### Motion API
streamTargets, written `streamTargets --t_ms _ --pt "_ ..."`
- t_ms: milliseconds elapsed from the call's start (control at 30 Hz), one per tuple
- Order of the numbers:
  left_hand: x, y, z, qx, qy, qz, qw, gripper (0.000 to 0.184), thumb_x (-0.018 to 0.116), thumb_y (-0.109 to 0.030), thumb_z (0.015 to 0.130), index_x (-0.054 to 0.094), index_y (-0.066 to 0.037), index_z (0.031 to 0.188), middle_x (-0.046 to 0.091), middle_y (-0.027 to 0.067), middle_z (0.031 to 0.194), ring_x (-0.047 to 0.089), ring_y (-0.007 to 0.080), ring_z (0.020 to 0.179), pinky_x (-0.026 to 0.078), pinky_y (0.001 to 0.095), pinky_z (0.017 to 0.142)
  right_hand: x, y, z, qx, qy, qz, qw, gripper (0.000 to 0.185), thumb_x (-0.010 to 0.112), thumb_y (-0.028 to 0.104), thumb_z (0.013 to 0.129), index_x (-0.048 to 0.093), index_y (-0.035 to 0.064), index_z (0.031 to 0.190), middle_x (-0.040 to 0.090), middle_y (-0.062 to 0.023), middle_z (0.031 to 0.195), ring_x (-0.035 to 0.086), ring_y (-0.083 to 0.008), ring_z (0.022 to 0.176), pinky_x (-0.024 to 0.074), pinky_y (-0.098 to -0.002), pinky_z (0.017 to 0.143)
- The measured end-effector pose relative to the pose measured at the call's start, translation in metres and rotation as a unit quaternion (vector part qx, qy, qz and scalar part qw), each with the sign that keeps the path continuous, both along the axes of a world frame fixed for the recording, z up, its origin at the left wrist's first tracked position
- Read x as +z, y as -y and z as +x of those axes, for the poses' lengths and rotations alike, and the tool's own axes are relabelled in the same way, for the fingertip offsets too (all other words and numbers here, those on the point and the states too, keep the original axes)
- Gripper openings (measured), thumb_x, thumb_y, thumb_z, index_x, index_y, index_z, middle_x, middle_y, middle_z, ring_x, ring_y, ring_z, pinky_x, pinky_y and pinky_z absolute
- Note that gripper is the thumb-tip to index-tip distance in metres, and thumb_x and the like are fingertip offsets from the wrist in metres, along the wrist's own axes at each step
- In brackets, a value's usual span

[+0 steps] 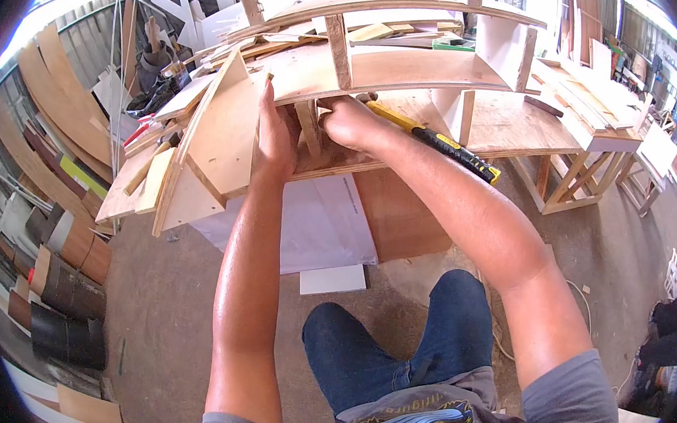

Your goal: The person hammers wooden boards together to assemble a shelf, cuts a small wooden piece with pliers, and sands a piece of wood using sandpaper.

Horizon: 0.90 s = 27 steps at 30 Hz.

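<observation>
My left hand [277, 137] is raised against the left end of a curved wooden shelf frame [413, 72], its fingers stretched upward and its palm turned toward the frame. Under the lower curved board, my right hand [352, 125] has its fingers bent beside a short wooden upright [308, 128]. Its fingertips are partly hidden, and I cannot make out what they hold. Behind my right forearm, a yellow-and-black tool handle [435, 140] lies on the plywood bench top [512, 126]. A plywood panel [221, 139] leans just left of my left hand.
Wood offcuts [289, 37] are piled behind the frame. A second wooden stand [587, 140] with boards is at the right. Plywood sheets [65, 94] lean along the left wall. A cable [588, 307] crosses the floor, and dark trousers of another person [667, 325] show at the right edge.
</observation>
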<state>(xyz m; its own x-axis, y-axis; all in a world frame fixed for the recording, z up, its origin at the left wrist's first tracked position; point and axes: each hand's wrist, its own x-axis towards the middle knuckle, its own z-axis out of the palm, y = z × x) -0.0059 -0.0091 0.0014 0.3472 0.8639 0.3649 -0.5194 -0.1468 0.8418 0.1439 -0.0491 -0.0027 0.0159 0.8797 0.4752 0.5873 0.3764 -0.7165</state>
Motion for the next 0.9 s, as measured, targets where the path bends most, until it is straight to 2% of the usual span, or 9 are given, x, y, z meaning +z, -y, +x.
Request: streamTargets --t_ms 67,167,233,367,433,500,533,767,900 --pt "0.003 0.007 0.001 0.007 -0.005 -0.007 1.000 0.075 0.036 -0.063 0.109 0.044 -0.008 0.158 0.050 0.0114 0.158 0.049 0.0288 0.144 0.039 0.0464 0.120 0.005 0.007 0.002 -0.024 0.011 -0.056 0.998 0.055 0.053 0.003 0.088 0.062 -0.0019 0.143 0.070 -0.0270 0.134 0.067 -0.0366 0.123 0.0521 -0.0408 0.103" --pt "-0.011 -0.011 -0.004 0.103 -0.020 0.032 0.994 0.066 0.051 -0.050 0.108 0.044 -0.008 0.158 0.051 0.0162 0.153 0.051 0.0293 0.140 0.038 0.0460 0.121 0.031 0.069 0.001 -0.123 0.141 -0.104 0.977 0.045 0.060 0.010 0.092 0.067 0.0001 0.136 0.074 -0.0272 0.120 0.072 -0.0378 0.110 0.0552 -0.0433 0.096" --pt "-0.011 -0.010 0.000 0.135 0.012 0.031 0.990 0.064 0.057 -0.045 0.107 0.043 -0.008 0.157 0.051 0.0184 0.151 0.052 0.0297 0.138 0.037 0.0456 0.121 0.013 0.112 0.014 -0.132 0.116 0.145 0.974 0.029 0.070 0.018 0.095 0.076 -0.0005 0.116 0.077 -0.0237 0.098 0.076 -0.0324 0.088 0.0586 -0.0418 0.083" --pt "-0.014 -0.022 -0.001 0.114 0.079 -0.012 0.990 0.069 0.060 -0.050 0.103 0.043 -0.015 0.160 0.042 0.0135 0.161 0.044 0.0314 0.146 0.027 0.0447 0.125 0.026 0.208 0.057 -0.257 0.090 0.194 0.942 0.014 0.079 0.011 0.091 0.078 -0.0035 0.088 0.075 -0.0138 0.075 0.071 -0.0137 0.067 0.0552 -0.0288 0.064" --pt "-0.019 -0.034 -0.004 0.086 0.068 -0.012 0.994 0.071 0.059 -0.054 0.102 0.043 -0.019 0.162 0.038 0.0108 0.166 0.040 0.0319 0.150 0.022 0.0448 0.127 0.021 0.224 0.094 -0.316 0.023 0.147 0.937 0.017 0.077 0.020 0.092 0.080 0.0029 0.090 0.080 -0.0139 0.083 0.077 -0.0228 0.071 0.0570 -0.0368 0.064" --pt "-0.019 -0.028 -0.006 0.057 0.058 0.000 0.997 0.071 0.058 -0.055 0.103 0.042 -0.019 0.162 0.038 0.0114 0.167 0.039 0.0317 0.151 0.021 0.0454 0.128 0.012 0.217 0.133 -0.305 0.045 0.112 0.945 0.025 0.080 0.025 0.090 0.081 0.0015 0.096 0.080 -0.0150 0.084 0.079 -0.0236 0.077 0.0587 -0.0363 0.069" --pt "-0.007 -0.005 0.001 0.114 0.068 -0.015 0.991 0.068 0.062 -0.049 0.104 0.045 -0.008 0.156 0.052 0.0186 0.149 0.053 0.0300 0.138 0.042 0.0417 0.117 0.007 0.210 0.145 -0.291 0.050 0.111 0.949 0.027 0.081 0.026 0.089 0.081 0.0012 0.098 0.080 -0.0153 0.084 0.079 -0.0239 0.078 0.0588 -0.0364 0.070" --pt "-0.005 -0.005 0.000 0.079 0.071 0.009 0.994 0.064 0.058 -0.052 0.107 0.048 -0.008 0.152 0.061 0.0149 0.139 0.061 0.0274 0.129 0.044 0.0415 0.116 0.004 0.182 0.149 -0.238 0.043 0.024 0.970 0.031 0.083 0.031 0.088 0.082 0.0004 0.089 0.077 -0.0159 0.076 0.076 -0.0237 0.071 0.0566 -0.0374 0.070" --pt "-0.007 -0.009 -0.005 0.072 0.051 -0.009 0.996 0.062 0.056 -0.048 0.108 0.046 -0.011 0.156 0.056 0.0130 0.151 0.056 0.0254 0.138 0.041 0.0412 0.120 0.000 0.178 0.151 -0.227 0.041 0.042 0.972 0.030 0.083 0.030 0.088 0.081 0.0000 0.086 0.075 -0.0162 0.072 0.074 -0.0232 0.066 0.0548 -0.0379 0.066"
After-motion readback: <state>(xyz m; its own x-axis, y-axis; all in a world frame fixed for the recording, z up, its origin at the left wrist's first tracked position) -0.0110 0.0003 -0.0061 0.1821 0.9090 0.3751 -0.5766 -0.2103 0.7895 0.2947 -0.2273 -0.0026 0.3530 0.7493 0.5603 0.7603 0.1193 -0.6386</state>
